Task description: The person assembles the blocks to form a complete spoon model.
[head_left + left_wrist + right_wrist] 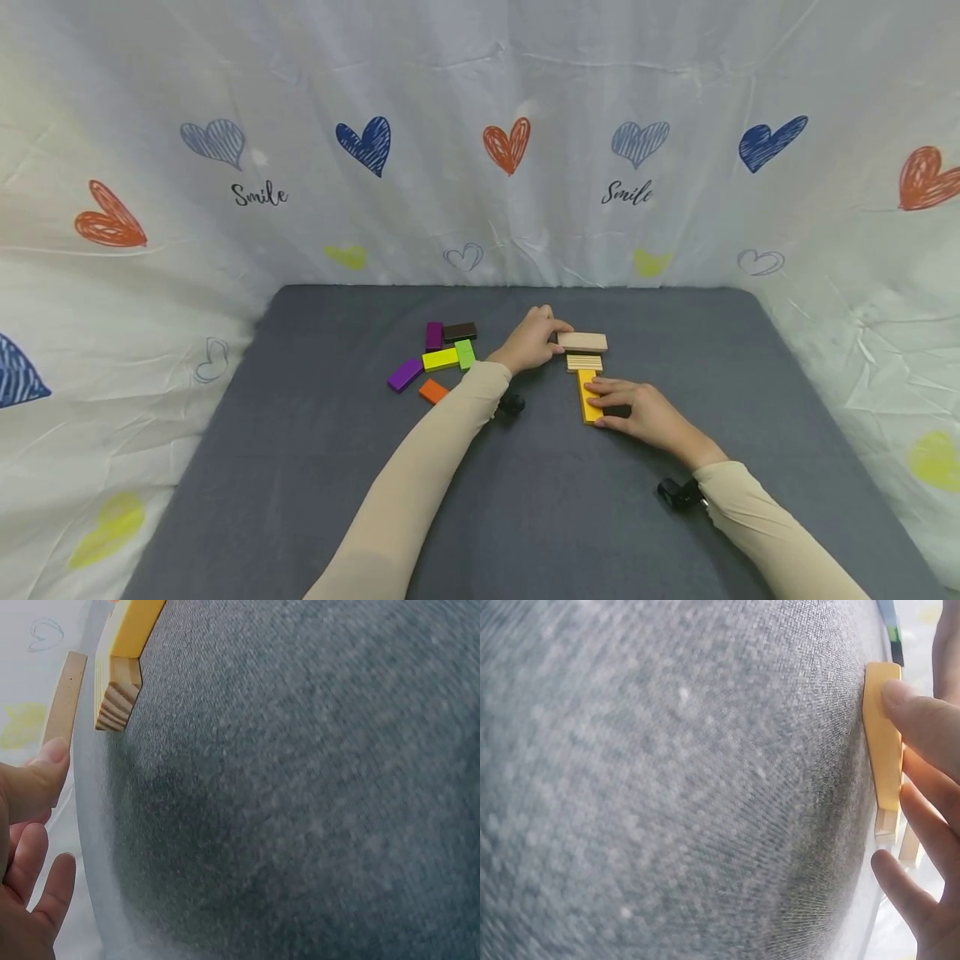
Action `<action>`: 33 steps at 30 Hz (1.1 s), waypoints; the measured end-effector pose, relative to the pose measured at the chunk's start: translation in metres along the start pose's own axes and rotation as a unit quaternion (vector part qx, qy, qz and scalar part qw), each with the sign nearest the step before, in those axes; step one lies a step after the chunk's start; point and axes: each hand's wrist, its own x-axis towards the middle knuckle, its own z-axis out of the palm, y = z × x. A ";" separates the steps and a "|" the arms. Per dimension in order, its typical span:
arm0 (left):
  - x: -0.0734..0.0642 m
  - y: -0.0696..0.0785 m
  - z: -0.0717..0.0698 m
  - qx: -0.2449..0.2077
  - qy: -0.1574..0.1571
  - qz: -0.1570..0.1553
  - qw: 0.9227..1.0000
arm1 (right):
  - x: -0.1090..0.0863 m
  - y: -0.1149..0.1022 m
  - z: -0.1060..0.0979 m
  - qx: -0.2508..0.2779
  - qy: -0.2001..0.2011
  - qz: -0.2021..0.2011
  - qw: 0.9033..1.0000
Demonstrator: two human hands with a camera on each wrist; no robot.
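My left hand (531, 340) pinches the left end of a plain wooden block (583, 342) between thumb and fingers; the same wooden block (66, 697) stands out past the thumb in the left wrist view. Just nearer lies a wooden block with striped grain (584, 362). A yellow-orange block (587, 398) runs from it toward me, its far end right at the striped one. My right hand (643, 412) holds this yellow-orange block from the right side, thumb near its close end and fingers along it. In the right wrist view the thumb rests on the yellow-orange block (883, 742).
Left of my left hand lie two purple blocks (406, 375), a dark brown block (460, 332), a yellow block (440, 359), a green block (465, 354) and an orange block (432, 392), partly behind the left sleeve. A white curtain (420, 217) hangs behind the grey table (315, 467).
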 end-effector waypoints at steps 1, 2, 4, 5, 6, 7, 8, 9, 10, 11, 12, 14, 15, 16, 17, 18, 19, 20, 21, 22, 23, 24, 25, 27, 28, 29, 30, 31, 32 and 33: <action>0.000 0.000 0.000 0.002 0.000 -0.002 1.000 | 0.000 0.000 0.000 0.001 -0.001 0.001 1.000; 0.000 -0.001 0.000 0.003 0.000 -0.006 1.000 | 0.000 -0.001 0.000 0.001 -0.001 0.001 1.000; 0.000 -0.001 0.001 0.003 -0.002 -0.013 1.000 | 0.000 -0.001 -0.001 0.002 -0.002 0.001 1.000; 0.000 -0.001 0.001 0.003 -0.004 -0.017 1.000 | 0.000 -0.001 -0.001 0.001 -0.002 0.002 1.000; 0.000 -0.001 0.002 0.004 -0.005 -0.019 1.000 | 0.000 0.000 -0.001 0.000 -0.002 0.001 1.000; 0.001 0.000 0.004 0.005 -0.007 -0.022 1.000 | 0.000 0.000 -0.001 -0.002 -0.003 0.000 1.000; 0.001 0.000 0.005 0.005 -0.008 -0.024 1.000 | 0.000 0.000 -0.001 -0.003 -0.002 0.000 1.000; 0.001 0.000 0.006 0.006 -0.009 -0.025 1.000 | 0.000 0.001 -0.001 -0.003 -0.002 -0.001 1.000; 0.001 0.001 0.008 0.008 -0.010 -0.025 1.000 | 0.001 0.001 -0.001 -0.003 -0.002 0.000 1.000; 0.001 0.001 0.009 0.008 -0.011 -0.026 1.000 | 0.001 0.001 -0.001 -0.002 -0.002 -0.001 1.000; 0.001 0.002 0.010 0.010 -0.012 -0.027 1.000 | 0.001 0.001 0.000 -0.002 -0.001 -0.003 1.000; 0.001 0.002 0.011 0.010 -0.014 -0.030 0.999 | 0.001 0.001 0.000 0.001 -0.001 -0.003 1.000; 0.001 0.003 0.012 0.011 -0.015 -0.032 0.999 | 0.001 0.001 0.000 0.001 -0.001 -0.003 1.000; 0.000 0.003 0.011 0.011 -0.016 -0.033 0.999 | 0.001 0.001 0.000 0.001 0.000 -0.004 1.000; 0.000 0.004 0.011 0.012 -0.018 -0.035 0.999 | 0.001 0.001 0.000 0.000 0.000 -0.004 1.000; 0.000 0.004 0.011 0.013 -0.020 -0.035 0.999 | 0.001 0.001 0.000 0.000 0.000 -0.003 1.000; 0.000 0.004 0.011 0.012 -0.021 -0.035 0.999 | 0.001 0.001 0.000 0.000 -0.001 -0.002 1.000; 0.000 0.003 0.011 0.013 -0.023 -0.035 0.999 | 0.001 0.002 0.001 -0.001 -0.001 -0.002 1.000; 0.000 0.003 0.011 0.013 -0.024 -0.034 0.999 | 0.001 0.002 0.001 -0.002 -0.002 -0.002 1.000; 0.000 0.003 0.011 0.011 -0.025 -0.034 0.999 | 0.001 0.003 0.001 -0.003 -0.003 -0.001 1.000; -0.001 0.002 0.011 0.011 -0.026 -0.034 0.999 | 0.001 0.003 0.001 -0.003 -0.004 0.000 1.000; -0.001 0.002 0.011 0.010 -0.027 -0.034 0.999 | 0.001 0.003 0.001 -0.004 -0.005 0.001 1.000; -0.001 0.002 0.011 0.009 -0.028 -0.035 0.999 | 0.001 0.003 0.001 -0.005 -0.005 0.001 1.000; -0.001 0.001 0.011 0.010 -0.031 -0.036 0.999 | 0.001 0.002 0.001 -0.006 -0.007 0.002 1.000; -0.001 0.001 0.012 0.011 -0.032 -0.037 0.999 | 0.001 0.002 0.001 -0.006 -0.007 0.003 1.000; -0.001 0.001 0.012 0.013 -0.033 -0.037 0.999 | 0.001 0.002 0.001 -0.005 -0.008 0.003 1.000; 0.000 0.001 0.012 0.015 -0.034 -0.037 0.999 | 0.001 0.002 0.001 -0.005 -0.008 0.003 1.000; 0.000 0.001 0.013 0.016 -0.035 -0.038 0.999 | 0.001 0.002 0.001 -0.005 -0.008 0.003 1.000; 0.000 0.001 0.013 0.017 -0.035 -0.039 0.998 | 0.001 0.002 0.001 -0.005 -0.008 0.003 1.000; 0.000 0.001 0.014 0.017 -0.036 -0.039 0.998 | 0.001 0.002 0.001 -0.005 -0.007 0.002 1.000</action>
